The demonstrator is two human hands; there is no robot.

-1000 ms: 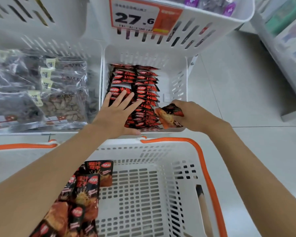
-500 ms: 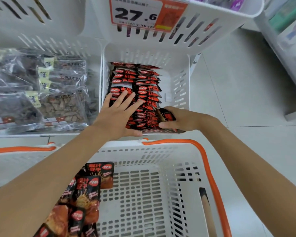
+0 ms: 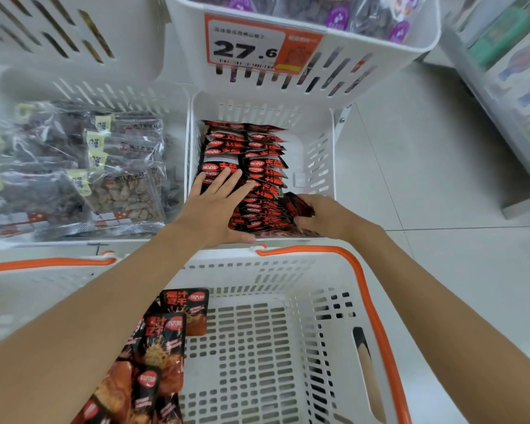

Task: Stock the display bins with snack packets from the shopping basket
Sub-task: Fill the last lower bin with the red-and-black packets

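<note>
Pale floor tiles fill the right of the frame, with a shelf in the upper right corner. White slotted bins stand in tiers. The upper bin carries a price tag reading 27.6, and the left bin holds clear bags of dark snacks. The display bin at the centre holds two rows of red and black snack packets standing on edge. The shopping basket, white with an orange handle, fills the lower frame, and the leftover packets lie in its lower left part.

A second ago the right hand held the loose packet just clear of the right-hand row, its orange face showing. Now that packet is tucked against the near end of that row. The left hand has kept its place.

The left hand lies flat on the near packets, with its fingers spread and straight and its thumb along the bin's front rim. The right hand's fingers are curled round the loose packet, which touches the row at the bin's near right corner.
</note>
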